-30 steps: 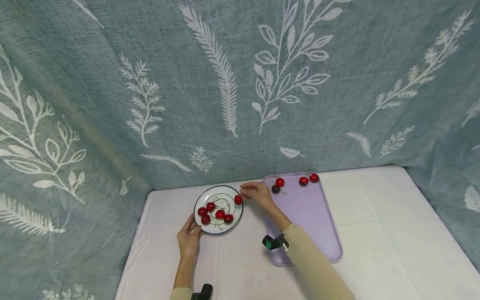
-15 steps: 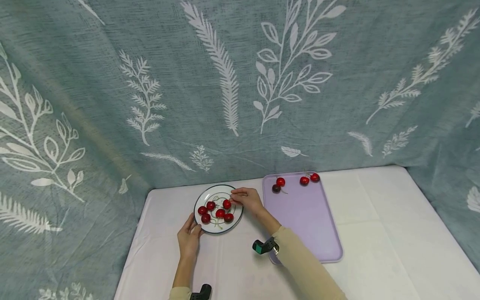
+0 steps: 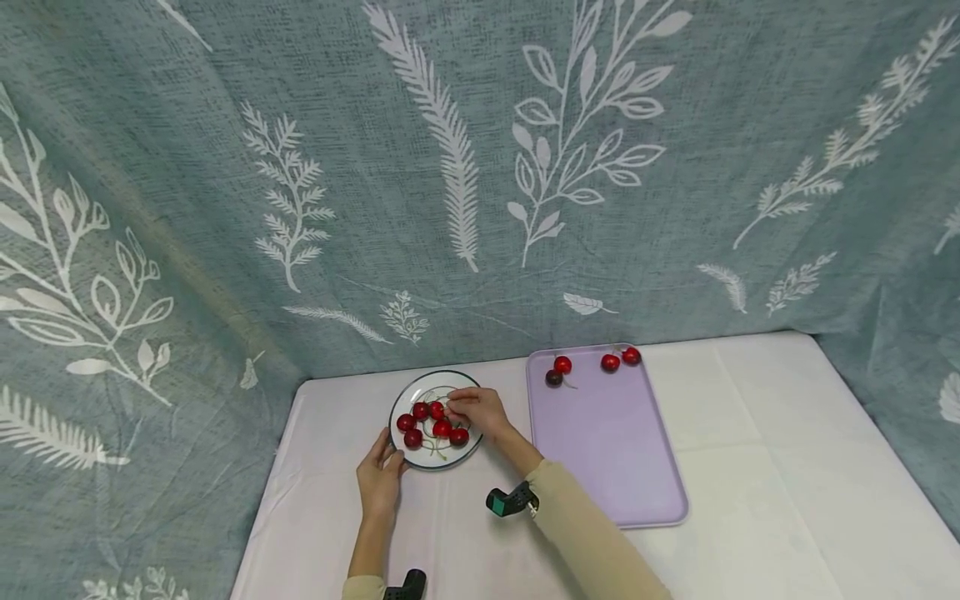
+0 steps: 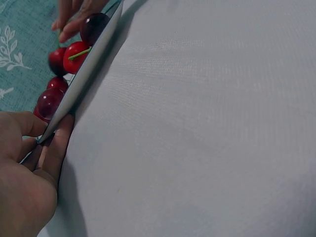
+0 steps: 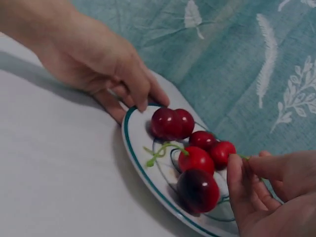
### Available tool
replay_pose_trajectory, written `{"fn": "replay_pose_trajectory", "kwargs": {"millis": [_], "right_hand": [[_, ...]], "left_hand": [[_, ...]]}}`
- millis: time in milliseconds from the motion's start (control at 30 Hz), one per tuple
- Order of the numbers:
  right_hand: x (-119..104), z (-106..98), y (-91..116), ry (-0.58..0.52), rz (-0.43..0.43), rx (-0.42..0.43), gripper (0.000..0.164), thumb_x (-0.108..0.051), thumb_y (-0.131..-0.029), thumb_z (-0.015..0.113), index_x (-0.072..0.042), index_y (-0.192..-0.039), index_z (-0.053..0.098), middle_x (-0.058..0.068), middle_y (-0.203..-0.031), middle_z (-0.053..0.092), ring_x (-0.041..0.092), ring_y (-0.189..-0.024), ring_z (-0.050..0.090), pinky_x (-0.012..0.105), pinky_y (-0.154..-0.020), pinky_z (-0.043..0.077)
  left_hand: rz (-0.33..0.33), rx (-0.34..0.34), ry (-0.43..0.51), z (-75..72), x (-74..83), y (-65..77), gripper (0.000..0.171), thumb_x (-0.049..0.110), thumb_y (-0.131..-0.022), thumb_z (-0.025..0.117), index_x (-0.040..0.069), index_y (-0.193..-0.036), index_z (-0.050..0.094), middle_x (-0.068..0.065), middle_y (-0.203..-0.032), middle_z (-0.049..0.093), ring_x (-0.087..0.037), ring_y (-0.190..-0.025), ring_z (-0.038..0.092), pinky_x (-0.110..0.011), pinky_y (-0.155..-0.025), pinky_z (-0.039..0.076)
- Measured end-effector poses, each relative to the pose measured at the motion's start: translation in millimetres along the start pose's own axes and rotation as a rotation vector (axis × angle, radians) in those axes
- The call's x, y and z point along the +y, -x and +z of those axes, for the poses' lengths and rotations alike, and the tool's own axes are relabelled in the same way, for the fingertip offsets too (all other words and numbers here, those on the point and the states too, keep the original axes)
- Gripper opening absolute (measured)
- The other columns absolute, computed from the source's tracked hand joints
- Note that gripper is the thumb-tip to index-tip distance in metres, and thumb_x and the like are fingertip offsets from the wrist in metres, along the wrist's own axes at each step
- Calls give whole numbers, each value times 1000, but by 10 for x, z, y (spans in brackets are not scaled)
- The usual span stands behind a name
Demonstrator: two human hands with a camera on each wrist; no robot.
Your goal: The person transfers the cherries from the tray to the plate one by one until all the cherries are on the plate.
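Observation:
A white plate (image 3: 408, 396) with a dark rim bears several red cherries (image 3: 412, 438), some with green stems. My left hand (image 3: 378, 483) grips the plate's near-left rim, thumb above and fingers beneath, as the left wrist view shows. Over the plate's right part, my right hand (image 3: 480, 410) pinches the green stem of a bright red cherry (image 5: 222, 154) between thumb and forefinger. That cherry sits low among the others, close beside a darker one (image 5: 201, 140). Whether it rests on the plate cannot be told.
To the right lies a lilac tray (image 3: 600, 450). Two cherries (image 3: 562, 365) are near its far left corner, and two more (image 3: 610, 363) at its far right corner. A white cloth (image 3: 750, 450) covers the table, and a patterned green curtain (image 3: 480, 208) hangs behind.
My right hand has moved left from the plate's right rim toward its middle, carrying the cherry by its stem in among the others. The left hand stays at the rim.

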State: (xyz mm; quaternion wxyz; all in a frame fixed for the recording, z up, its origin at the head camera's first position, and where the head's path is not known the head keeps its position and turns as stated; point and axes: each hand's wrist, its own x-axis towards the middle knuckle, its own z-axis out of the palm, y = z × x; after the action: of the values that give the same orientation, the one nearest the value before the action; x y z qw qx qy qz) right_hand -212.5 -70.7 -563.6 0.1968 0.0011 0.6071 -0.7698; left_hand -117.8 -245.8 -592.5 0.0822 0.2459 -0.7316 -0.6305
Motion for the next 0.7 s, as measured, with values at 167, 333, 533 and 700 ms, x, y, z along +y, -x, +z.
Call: {"fn": "replay_pose_trajectory", "kwargs": {"millis": [167,333,533,700], "right_hand": [[46,11,3,36,5,22,22,7,-91,60,16,-110,64,23,-93,71,7,-67,66,20,-68,62],[43,-6,17,79,2,44,22,8,-90,61,17,-109,65,23,-95,71,11,-70,68,24,-70,63],[-18,-30,62,203,-6,71,17,7,-88,62,14,-103,68,23,-87,71,11,-64,66,23,-63,63],[-21,-29,68,390,-74,64,14,5,-89,63,10,-99,71,17,-78,71,9,-58,61,18,-54,58]], "left_hand": [[8,-2,22,-1,-3,0,57,-6,-94,50,-1,-149,36,-27,-134,52,-2,-96,60,-16,-80,59],[6,-5,26,-1,3,2,56,-6,-95,50,-1,-149,36,-29,-134,51,-3,-96,60,-16,-80,59],[0,-9,23,3,9,-4,56,-5,-95,50,0,-149,36,-29,-135,51,-1,-94,60,-15,-79,59],[5,-10,12,-5,12,3,57,-4,-95,50,0,-149,35,-28,-135,51,1,-94,60,-15,-81,59]]}}
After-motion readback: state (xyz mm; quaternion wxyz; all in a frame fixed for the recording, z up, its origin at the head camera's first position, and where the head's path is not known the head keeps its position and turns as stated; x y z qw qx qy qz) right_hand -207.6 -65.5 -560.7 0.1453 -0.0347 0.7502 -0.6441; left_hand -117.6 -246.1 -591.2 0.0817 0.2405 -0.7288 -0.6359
